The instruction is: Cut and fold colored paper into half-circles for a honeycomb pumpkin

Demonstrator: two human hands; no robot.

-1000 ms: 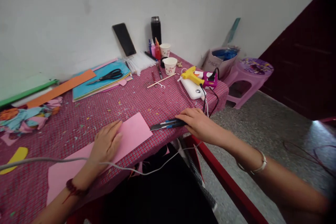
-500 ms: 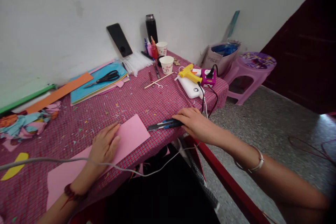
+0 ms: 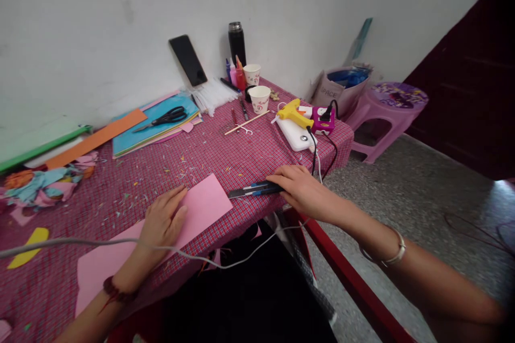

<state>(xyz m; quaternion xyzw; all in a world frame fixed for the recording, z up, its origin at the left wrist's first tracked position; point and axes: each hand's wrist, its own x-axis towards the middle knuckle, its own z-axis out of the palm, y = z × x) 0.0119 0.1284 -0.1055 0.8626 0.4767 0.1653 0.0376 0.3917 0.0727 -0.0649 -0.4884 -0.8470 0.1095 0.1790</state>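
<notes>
Left fingers (image 3: 175, 193) loosely spread on pink sheet (image 3: 205, 202) | right fingers (image 3: 283, 178) pinching cutter (image 3: 256, 188) near table edge (image 3: 250, 214)

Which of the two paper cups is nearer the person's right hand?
The front cup, closer to the yellow glue gun; the other cup stands behind it, beside the red bottle and farther from the right hand.

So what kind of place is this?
It looks like a craft table in a room at home, though I can't be sure. There are scissors on coloured sheets, a yellow glue gun, and a pile of paper scraps.
</notes>
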